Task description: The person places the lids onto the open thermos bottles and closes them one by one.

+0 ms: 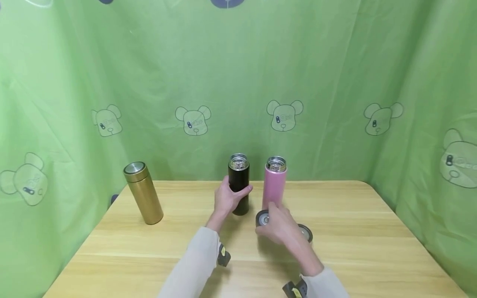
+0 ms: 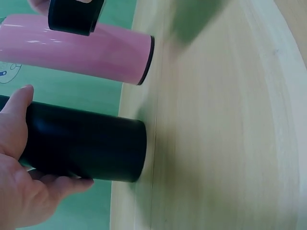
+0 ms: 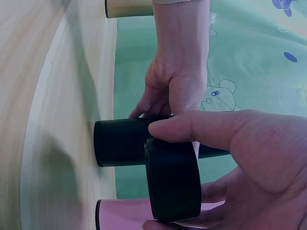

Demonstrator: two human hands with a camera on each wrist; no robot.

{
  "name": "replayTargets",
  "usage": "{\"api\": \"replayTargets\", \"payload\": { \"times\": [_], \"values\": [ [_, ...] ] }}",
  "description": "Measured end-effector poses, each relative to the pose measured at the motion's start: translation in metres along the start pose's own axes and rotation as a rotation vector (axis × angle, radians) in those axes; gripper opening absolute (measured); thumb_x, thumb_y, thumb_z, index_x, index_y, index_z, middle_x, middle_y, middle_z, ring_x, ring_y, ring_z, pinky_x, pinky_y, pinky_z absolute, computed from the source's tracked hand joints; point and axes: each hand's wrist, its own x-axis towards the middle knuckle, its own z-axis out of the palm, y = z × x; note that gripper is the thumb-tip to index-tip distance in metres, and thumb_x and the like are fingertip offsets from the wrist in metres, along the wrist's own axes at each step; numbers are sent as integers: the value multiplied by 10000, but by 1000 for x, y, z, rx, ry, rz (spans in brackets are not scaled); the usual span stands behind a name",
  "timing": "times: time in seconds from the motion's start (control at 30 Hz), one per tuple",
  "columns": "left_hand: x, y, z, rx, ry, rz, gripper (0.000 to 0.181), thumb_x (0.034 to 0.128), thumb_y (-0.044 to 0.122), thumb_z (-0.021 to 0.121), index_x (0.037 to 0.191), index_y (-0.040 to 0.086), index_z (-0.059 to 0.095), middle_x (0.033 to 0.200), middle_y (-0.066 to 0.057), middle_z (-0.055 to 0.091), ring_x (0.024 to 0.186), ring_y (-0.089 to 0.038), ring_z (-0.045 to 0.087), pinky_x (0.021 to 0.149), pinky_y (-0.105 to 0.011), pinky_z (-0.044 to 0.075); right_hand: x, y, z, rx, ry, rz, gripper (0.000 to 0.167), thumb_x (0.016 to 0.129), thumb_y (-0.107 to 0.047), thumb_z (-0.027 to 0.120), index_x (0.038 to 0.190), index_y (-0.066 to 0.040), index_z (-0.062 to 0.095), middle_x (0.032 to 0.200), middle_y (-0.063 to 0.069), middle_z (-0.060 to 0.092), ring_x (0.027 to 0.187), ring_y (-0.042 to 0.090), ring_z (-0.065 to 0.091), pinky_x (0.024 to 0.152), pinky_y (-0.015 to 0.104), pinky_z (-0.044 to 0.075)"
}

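Observation:
My left hand [image 1: 229,198] [image 2: 24,177] grips an upright black bottle [image 1: 241,206] [image 2: 91,143] around its side; the bottle's metal neck is uncovered. My right hand [image 1: 279,225] [image 3: 259,158] pinches a black lid [image 1: 261,219] [image 2: 72,19] [image 3: 172,182] between thumb and fingers, its inner side showing in the head view. Just behind this hand stands a pink bottle [image 1: 274,186] [image 2: 81,50] [image 3: 124,214], also uncovered at the neck. A second dark-rimmed lid [image 1: 307,233] lies beside my right wrist, inner side up and partly hidden by it.
A gold bottle [image 1: 145,198] [image 3: 129,8] with its lid on stands at the left of the wooden table [image 1: 123,256]. Behind the table's far edge and along both sides hangs a green curtain [image 1: 238,82] with bear faces.

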Motion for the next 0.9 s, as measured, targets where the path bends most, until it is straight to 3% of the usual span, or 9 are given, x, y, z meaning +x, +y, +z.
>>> {"api": "replayTargets", "payload": {
  "times": [0.4,0.7,0.9],
  "values": [
    [-7,-2,-12,55,-30,40,641,757,489,866,1199,109,597,1093,-88,727,996,-262,702,901,-452,579,2,0,-3,5,-41,21,807,706,-239,868,1322,118,489,1172,257,602,975,341,639,799,498,596],
    [-32,0,-23,25,-131,97,641,748,500,866,1206,133,610,1112,-61,730,1018,-234,700,897,-425,580,2,5,-9,28,-72,46,804,711,-242,867,1309,125,477,1120,241,612,919,313,640,760,474,601],
    [-50,2,-33,-11,-190,91,664,744,489,872,1247,151,602,1157,-58,718,1085,-249,680,951,-460,560,3,6,-11,30,-80,46,850,722,-269,870,1342,135,452,1162,271,599,966,343,635,815,515,591]
  ]
}}
